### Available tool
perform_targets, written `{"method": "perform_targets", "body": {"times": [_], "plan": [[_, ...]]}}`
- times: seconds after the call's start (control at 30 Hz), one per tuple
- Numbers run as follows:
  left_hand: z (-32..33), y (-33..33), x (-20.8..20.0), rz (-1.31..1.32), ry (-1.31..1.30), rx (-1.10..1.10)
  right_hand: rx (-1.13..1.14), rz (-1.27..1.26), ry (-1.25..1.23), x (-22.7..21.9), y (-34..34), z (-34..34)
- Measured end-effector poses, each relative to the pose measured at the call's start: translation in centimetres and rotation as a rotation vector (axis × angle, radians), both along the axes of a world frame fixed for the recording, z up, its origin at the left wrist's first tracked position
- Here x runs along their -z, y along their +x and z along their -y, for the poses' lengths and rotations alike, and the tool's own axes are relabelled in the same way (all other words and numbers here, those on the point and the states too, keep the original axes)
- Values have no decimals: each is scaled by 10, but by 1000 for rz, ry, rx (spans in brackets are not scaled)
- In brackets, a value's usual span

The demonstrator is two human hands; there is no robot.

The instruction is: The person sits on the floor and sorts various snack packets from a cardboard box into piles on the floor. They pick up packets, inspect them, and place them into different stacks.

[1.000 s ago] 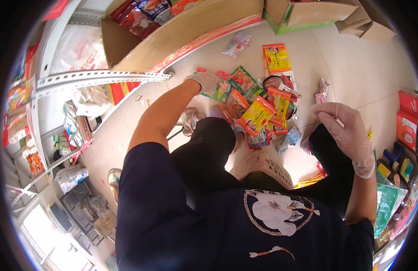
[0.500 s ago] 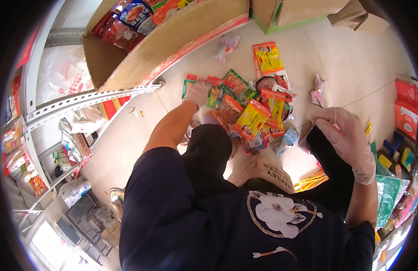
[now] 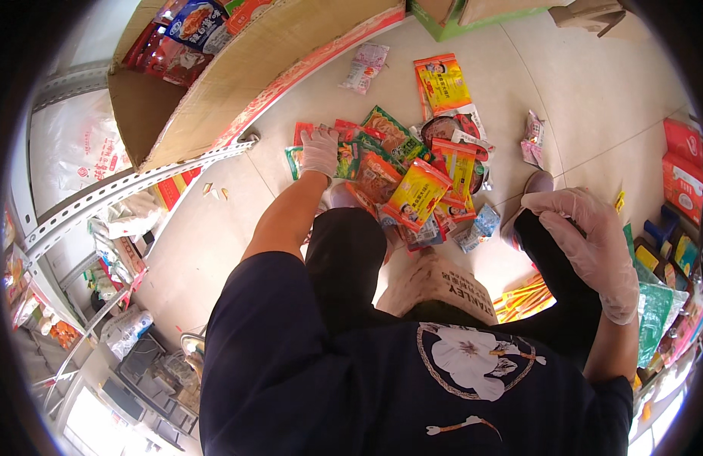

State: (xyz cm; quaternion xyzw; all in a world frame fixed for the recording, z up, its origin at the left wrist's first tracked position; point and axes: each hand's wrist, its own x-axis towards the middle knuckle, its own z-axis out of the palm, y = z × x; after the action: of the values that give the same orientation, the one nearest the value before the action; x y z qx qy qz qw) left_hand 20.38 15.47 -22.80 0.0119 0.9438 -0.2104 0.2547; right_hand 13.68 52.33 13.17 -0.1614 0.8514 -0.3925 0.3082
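My left hand, in a thin clear glove, reaches down to the left edge of a pile of colourful snack packets on the tiled floor; its fingers rest on a red and green packet. Whether it grips the packet is not clear. My right hand, also gloved, hangs above my right knee with the fingers loosely curled and nothing in it. A yellow and orange packet lies on top of the pile near my knees.
An open cardboard box with packets inside lies at the upper left beside a metal shelf rail. A pale packet and an orange one lie apart. Stocked shelves stand at the right, and yellow packets under my leg.
The view has shifted so the pile sits lower and nearer. My left hand stays at the pile's left edge. My right hand has dropped slightly toward my knee.
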Motion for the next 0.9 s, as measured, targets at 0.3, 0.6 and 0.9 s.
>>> {"method": "perform_targets", "body": {"times": [0.3,0.6,0.9], "plan": [[35,-21,-87,156,818,-393,-45,57,-55,3,1,-9],[-112,-48,-283,-190,1855,-760,116,81,-306,34,11,18],[-157,-12,-336,-726,2049,-840,319,369,-764,13,27,41]]}}
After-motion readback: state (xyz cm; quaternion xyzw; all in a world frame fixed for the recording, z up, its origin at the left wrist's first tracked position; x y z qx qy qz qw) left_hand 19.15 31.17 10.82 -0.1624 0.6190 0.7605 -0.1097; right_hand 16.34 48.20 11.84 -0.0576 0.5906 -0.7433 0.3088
